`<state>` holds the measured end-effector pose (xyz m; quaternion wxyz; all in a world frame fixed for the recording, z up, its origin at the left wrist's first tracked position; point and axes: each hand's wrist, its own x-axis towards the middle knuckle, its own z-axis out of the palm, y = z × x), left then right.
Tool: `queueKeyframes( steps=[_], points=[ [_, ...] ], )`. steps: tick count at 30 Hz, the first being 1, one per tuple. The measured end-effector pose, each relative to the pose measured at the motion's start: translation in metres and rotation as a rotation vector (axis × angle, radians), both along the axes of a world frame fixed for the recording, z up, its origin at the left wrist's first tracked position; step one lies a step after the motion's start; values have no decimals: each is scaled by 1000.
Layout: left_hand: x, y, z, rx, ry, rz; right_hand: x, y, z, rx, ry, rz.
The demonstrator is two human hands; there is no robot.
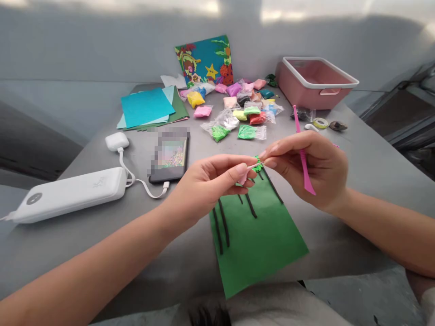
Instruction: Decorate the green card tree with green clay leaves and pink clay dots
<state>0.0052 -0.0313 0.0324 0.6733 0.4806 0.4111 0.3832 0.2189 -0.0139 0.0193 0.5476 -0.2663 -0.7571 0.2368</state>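
Between the thumb and fingers of my left hand [217, 179] is a small lump of pale pink modelling clay [243, 178], drawn out into a thin strand. The fingertips of my right hand [309, 170] pinch the strand's far end. A pink plastic modelling tool [303, 165] is also held in my right hand, slanting across its fingers. Below both hands lies a green sheet [263, 244] bearing dark strips [224, 224] of clay. Some bright green clay [257, 164] shows near its top edge, partly hidden by my fingers.
Several bags of coloured clay [251, 132] lie behind my hands. A clay sea picture [204, 61] leans at the back, near a pink basket [316, 83]. Paper sheets [146, 108], a phone [170, 156], a white power bank [71, 194] and its cable [149, 190] are on the left.
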Motion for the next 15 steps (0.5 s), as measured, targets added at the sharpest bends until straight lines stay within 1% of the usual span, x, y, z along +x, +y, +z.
queueKeyframes(
  steps=[4,6,9,13,15],
  points=[
    [2,6,-13,-25,-16,4,-1,3,-10,-40,11,49],
    [1,7,-17,-41,-26,-14,-1,3,-14,-72,9,62],
    [-1,4,-18,-54,-38,-66,0,3,-19,-85,-14,67],
    [-4,-2,-16,-85,3,-133,8,4,-21,-62,-33,74],
    [-5,-4,-18,-86,-31,-153,12,4,-21,-39,-20,86]
  ],
)
